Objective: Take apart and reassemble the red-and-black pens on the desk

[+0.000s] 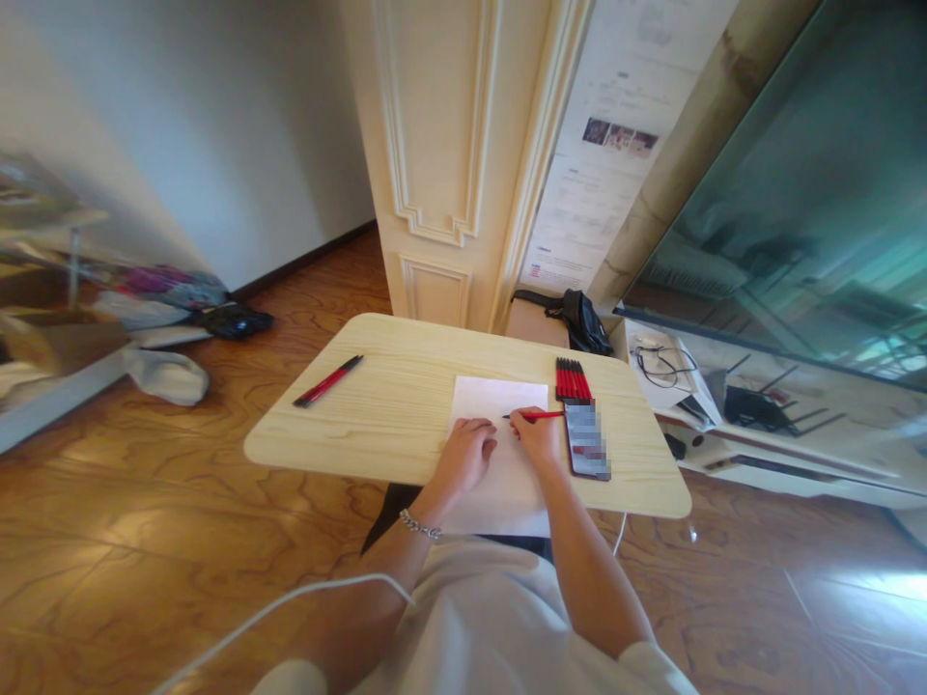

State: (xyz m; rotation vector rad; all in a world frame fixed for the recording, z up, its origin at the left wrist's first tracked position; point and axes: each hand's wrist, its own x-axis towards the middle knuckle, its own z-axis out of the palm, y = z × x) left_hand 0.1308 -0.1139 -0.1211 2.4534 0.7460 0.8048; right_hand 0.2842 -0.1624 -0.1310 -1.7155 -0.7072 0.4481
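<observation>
A sheet of white paper (499, 396) lies on a small light-wood table (391, 386) and hangs a little over its near edge. My right hand (537, 442) is closed around a red pen (543, 415), whose dark tip points left, close to the paper. Resting on the left side of the sheet, my left hand (467, 454) is empty, its fingers loosely bent and lying on the paper. Just right of my right hand is a phone (586, 439) with its screen lit and partly blurred out. Behind the phone, several red and black pens (573, 378) lie side by side.
More red and black pens (328, 381) lie at the table's left. Beyond the far right corner are a black bag (583, 320) and a low white cabinet (782, 468) with a router (760, 410). A white cable (304, 591) crosses near my left arm. Bags (168, 375) sit on the floor at left.
</observation>
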